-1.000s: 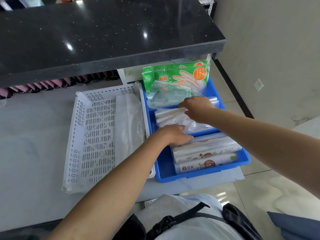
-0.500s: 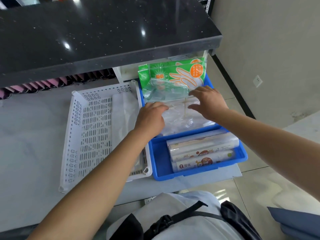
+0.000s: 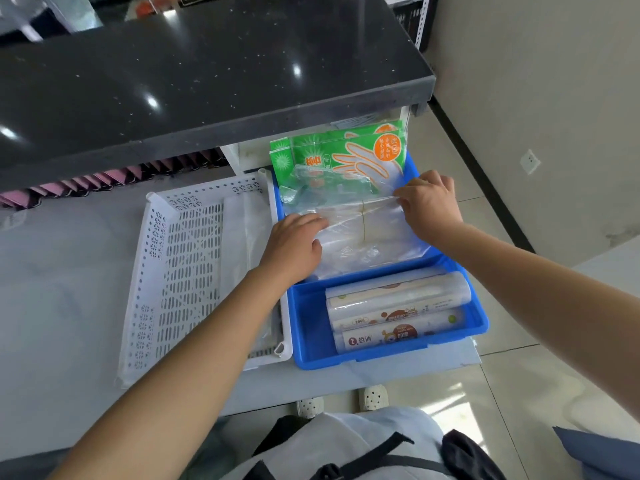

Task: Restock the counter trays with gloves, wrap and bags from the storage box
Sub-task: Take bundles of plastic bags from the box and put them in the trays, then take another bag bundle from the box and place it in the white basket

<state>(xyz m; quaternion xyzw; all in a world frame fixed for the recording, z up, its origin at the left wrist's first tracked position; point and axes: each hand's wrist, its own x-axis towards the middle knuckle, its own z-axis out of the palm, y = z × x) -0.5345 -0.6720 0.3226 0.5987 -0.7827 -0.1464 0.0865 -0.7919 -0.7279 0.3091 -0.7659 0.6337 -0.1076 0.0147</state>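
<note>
Here we press our left hand [image 3: 294,247] flat on the clear bag bundle [image 3: 363,237] in the blue tray [image 3: 381,355], our right hand [image 3: 429,206] pinching its far edge, wrap rolls [image 3: 398,313] near, glove packs [image 3: 343,157] far.

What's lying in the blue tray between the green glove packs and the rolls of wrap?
A flat bundle of clear bags, tied round the middle, seen in the head view.

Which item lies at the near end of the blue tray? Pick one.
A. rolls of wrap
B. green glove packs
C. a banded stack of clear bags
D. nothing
A: the rolls of wrap lie side by side at the near end of the blue tray, nearest the person.
</note>
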